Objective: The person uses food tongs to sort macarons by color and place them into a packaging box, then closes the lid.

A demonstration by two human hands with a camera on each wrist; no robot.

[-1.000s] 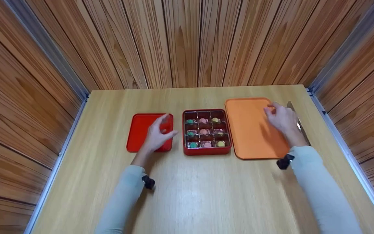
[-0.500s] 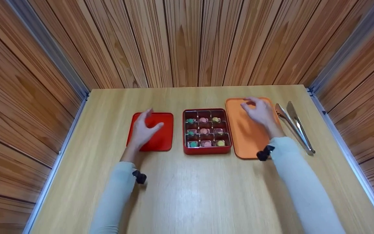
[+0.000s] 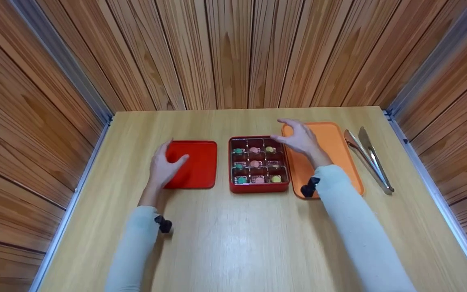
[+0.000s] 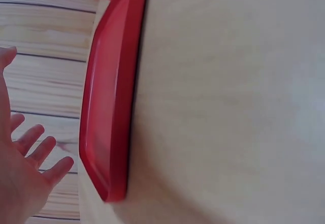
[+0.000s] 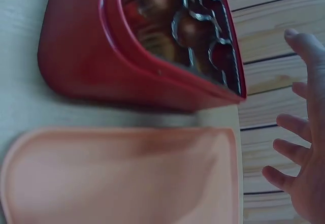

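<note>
My left hand (image 3: 163,165) hovers over the left edge of a red square lid (image 3: 195,164), thumb spread from the fingers, holding nothing. In the left wrist view the raised rim of the lid (image 4: 122,92) shows, the hand apart from it. My right hand (image 3: 300,138) is above the far left corner of an orange tray (image 3: 326,162), its thumb near the far right corner of a red box (image 3: 260,188). That box has a clear divided insert with several green, pink and yellow sweets in its compartments. The right wrist view shows spread fingers, nothing held.
Metal tongs (image 3: 365,156) with brown tips and a silver-coloured knife or spatula (image 3: 375,158) lie to the right of the orange tray. Wood-patterned walls (image 3: 233,52) enclose the table (image 3: 233,235) at the back and sides.
My right hand has moved left, from beside the tongs across the orange tray towards the red box, uncovering the tongs. My left hand has shifted left across the red lid to its left edge.
</note>
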